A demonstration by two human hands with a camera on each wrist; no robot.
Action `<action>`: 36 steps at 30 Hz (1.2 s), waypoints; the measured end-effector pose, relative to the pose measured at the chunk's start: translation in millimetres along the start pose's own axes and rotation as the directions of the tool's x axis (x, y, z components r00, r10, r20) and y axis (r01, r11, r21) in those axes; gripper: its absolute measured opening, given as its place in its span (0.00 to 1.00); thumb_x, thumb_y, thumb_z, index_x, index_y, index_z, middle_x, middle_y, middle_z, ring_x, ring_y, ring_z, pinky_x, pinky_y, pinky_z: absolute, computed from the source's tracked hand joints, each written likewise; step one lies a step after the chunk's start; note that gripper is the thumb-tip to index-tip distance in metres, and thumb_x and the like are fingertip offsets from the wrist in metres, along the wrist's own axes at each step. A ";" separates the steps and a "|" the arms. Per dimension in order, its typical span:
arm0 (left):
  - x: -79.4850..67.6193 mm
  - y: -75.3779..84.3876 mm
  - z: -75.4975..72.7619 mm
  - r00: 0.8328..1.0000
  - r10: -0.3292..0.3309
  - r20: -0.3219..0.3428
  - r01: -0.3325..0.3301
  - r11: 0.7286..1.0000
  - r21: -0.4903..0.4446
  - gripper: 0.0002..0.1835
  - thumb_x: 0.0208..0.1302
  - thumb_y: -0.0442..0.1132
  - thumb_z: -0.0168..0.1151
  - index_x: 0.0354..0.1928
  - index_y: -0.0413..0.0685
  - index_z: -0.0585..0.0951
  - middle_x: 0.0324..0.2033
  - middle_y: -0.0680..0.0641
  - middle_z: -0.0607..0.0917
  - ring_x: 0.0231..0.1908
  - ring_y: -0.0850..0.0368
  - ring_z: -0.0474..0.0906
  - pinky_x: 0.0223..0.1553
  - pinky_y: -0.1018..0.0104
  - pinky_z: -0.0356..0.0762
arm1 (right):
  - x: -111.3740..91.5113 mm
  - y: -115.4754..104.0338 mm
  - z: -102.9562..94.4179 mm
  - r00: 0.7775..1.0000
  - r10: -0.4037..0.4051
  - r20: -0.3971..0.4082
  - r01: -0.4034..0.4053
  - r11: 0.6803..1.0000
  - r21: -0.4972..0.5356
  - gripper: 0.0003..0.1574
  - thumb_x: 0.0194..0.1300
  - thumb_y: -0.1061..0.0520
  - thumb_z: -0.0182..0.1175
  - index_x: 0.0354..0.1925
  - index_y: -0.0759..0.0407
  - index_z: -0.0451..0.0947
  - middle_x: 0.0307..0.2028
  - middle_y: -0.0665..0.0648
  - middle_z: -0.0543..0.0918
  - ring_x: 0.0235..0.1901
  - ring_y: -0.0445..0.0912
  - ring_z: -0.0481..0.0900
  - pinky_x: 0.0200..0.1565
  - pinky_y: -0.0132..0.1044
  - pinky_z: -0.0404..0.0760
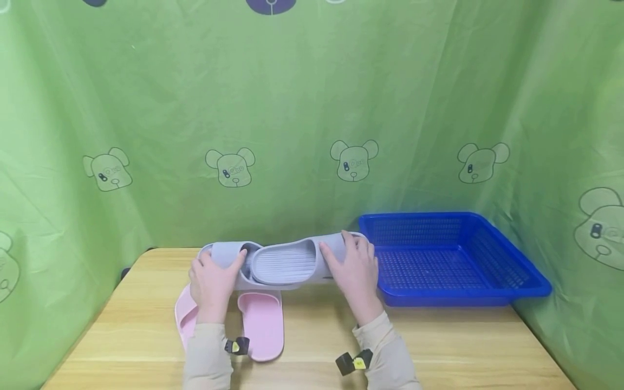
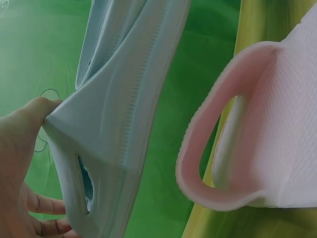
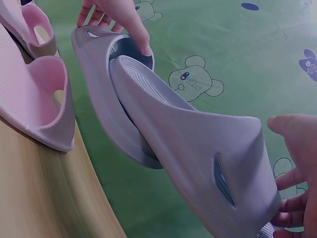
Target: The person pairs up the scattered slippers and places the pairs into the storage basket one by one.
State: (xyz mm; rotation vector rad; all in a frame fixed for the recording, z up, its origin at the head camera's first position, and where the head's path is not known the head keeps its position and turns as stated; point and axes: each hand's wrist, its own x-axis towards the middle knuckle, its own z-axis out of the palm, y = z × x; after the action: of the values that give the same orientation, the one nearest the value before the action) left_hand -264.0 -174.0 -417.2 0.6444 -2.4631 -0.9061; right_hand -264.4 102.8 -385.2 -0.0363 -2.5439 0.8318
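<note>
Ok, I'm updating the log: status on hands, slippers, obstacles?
Left hand and right hand gripping gray slippers, one end each. Their heels overlapping. Pink slippers on table nearby, possibly in the way.

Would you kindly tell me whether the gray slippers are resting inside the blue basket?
No, the left hand and right hand hold the gray slippers beside the basket.

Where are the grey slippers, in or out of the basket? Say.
Out: left hand and right hand hold the grey slippers, left of the basket.
</note>
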 end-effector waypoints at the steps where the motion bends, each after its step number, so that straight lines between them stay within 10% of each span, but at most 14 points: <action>1: 0.3 -0.3 -0.3 1.000 -0.001 -0.001 0.001 1.000 0.000 0.59 0.44 0.83 0.55 0.65 0.39 0.65 0.52 0.34 0.71 0.52 0.38 0.69 0.46 0.43 0.74 | -0.1 -0.4 -0.3 1.000 -0.009 0.007 0.009 1.000 -0.004 0.47 0.62 0.26 0.54 0.66 0.54 0.69 0.60 0.65 0.73 0.59 0.60 0.69 0.56 0.57 0.72; 24: 5.4 -6.7 -8.8 1.000 -0.003 -0.012 0.003 1.000 0.011 0.60 0.45 0.82 0.55 0.66 0.38 0.65 0.54 0.32 0.71 0.54 0.36 0.67 0.47 0.41 0.72 | 2.8 13.4 -8.3 0.933 -0.311 0.181 0.335 0.934 -0.124 0.64 0.39 0.24 0.71 0.70 0.44 0.64 0.53 0.59 0.75 0.53 0.54 0.69 0.49 0.48 0.71; 36: 5.6 -7.3 -7.9 0.996 0.044 -0.073 -0.040 0.998 0.056 0.57 0.46 0.82 0.55 0.62 0.38 0.70 0.50 0.34 0.74 0.50 0.38 0.68 0.48 0.43 0.70 | 2.1 14.5 -2.9 0.918 -0.352 0.183 0.379 0.915 -0.142 0.67 0.33 0.28 0.76 0.71 0.43 0.64 0.44 0.56 0.73 0.47 0.52 0.67 0.48 0.43 0.68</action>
State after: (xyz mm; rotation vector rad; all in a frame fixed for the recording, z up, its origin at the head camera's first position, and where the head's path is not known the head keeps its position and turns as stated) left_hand -262.2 -185.9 -415.4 0.6304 -2.4334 -0.7874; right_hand -266.7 116.6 -390.4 0.4545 -2.6400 0.4776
